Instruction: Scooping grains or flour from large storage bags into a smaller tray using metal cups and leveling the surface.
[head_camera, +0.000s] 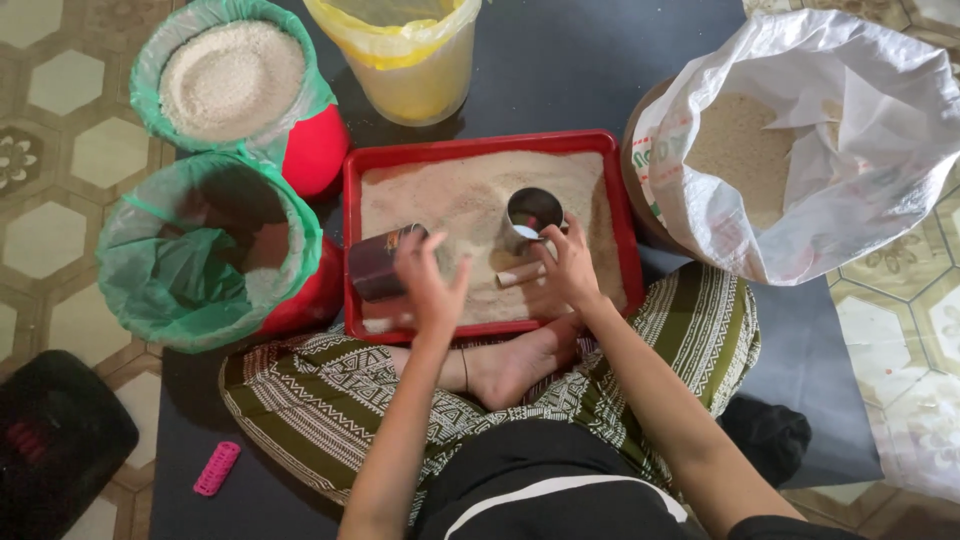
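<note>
While the left hand (432, 278) grips a dark tin (378, 264) at the tray's (480, 145) left edge, the right hand (568, 262) holds a steel cup (530, 215) upright on the grain (460, 200), right of the tin, mouth up.

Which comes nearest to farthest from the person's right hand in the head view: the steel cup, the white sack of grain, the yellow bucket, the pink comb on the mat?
From the right hand:
1. Steel cup, touching it, in the red tray.
2. Yellow bucket, up and left, and white sack, to the right: too close to call.
3. Pink comb, far lower left on the mat.
</note>
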